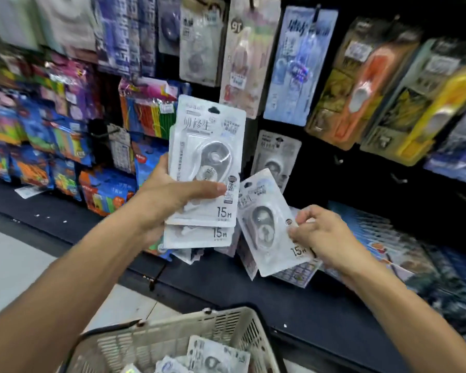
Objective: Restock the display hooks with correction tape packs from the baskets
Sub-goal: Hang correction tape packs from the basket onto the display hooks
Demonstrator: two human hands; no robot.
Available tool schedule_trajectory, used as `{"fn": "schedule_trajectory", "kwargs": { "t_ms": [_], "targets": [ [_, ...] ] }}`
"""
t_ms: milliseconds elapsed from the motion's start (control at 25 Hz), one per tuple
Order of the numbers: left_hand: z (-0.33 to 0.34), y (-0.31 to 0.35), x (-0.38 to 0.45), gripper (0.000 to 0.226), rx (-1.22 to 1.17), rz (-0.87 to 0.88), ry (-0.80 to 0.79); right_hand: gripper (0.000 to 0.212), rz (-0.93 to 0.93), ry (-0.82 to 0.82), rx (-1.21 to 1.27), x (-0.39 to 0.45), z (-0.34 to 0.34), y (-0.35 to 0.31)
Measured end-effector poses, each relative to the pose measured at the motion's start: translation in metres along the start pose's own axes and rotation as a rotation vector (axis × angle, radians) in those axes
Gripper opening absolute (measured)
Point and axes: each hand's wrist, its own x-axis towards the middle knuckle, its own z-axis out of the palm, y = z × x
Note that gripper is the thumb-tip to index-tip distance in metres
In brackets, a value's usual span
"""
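My left hand (170, 195) grips a stack of white correction tape packs (209, 146), thumb across the front pack, held upright before the display. My right hand (320, 235) pinches a single correction tape pack (264, 224) by its right edge, tilted, just right of and below the stack. A matching pack (276, 157) hangs on the black display wall behind them. A grey plastic basket (226, 327) sits below at the bottom centre, with more white packs (215, 356) lying inside.
The black wall (318, 157) carries many hanging stationery packs: orange and yellow ones (388, 103) at upper right, colourful packets (65, 130) at left. A dark shelf ledge (253, 292) runs below. Flat printed items (388, 243) lie at the right. Light floor tiles (11, 265) show at the left.
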Motion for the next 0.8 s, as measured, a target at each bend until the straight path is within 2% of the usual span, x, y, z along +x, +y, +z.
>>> {"fn": "schedule_trajectory", "kwargs": {
  "t_ms": [160, 280, 360, 520, 640, 720, 760, 800],
  "targets": [
    [-0.007, 0.004, 0.007, 0.098, -0.083, -0.033, 0.024, 0.020, -0.124, 0.170, 0.215, 0.017, -0.012, -0.024],
    [-0.002, -0.001, 0.011, 0.091, -0.140, -0.054, 0.028, 0.020, -0.114, 0.275, 0.230, 0.029, -0.003, -0.024],
    [0.003, -0.002, 0.013, 0.093, -0.151, -0.051, 0.008, 0.019, -0.087, 0.303, 0.220, 0.028, 0.003, -0.021],
    [0.017, -0.007, 0.021, 0.099, -0.138, -0.054, -0.011, 0.029, -0.165, 0.359, 0.212, 0.020, 0.010, -0.015],
    [0.028, -0.013, 0.022, 0.099, -0.132, -0.049, -0.030, 0.022, -0.110, 0.277, 0.204, 0.022, 0.013, -0.012],
    [0.032, -0.016, 0.022, 0.096, -0.115, -0.049, -0.034, 0.013, -0.091, 0.221, 0.009, 0.023, 0.011, -0.011],
    [0.033, -0.018, 0.022, 0.093, -0.119, -0.053, -0.039, 0.018, -0.131, 0.202, -0.036, 0.021, 0.011, -0.014],
    [0.036, -0.019, 0.020, 0.092, -0.118, -0.053, -0.049, 0.027, -0.178, 0.159, 0.030, 0.019, 0.014, -0.019]
  ]
}}
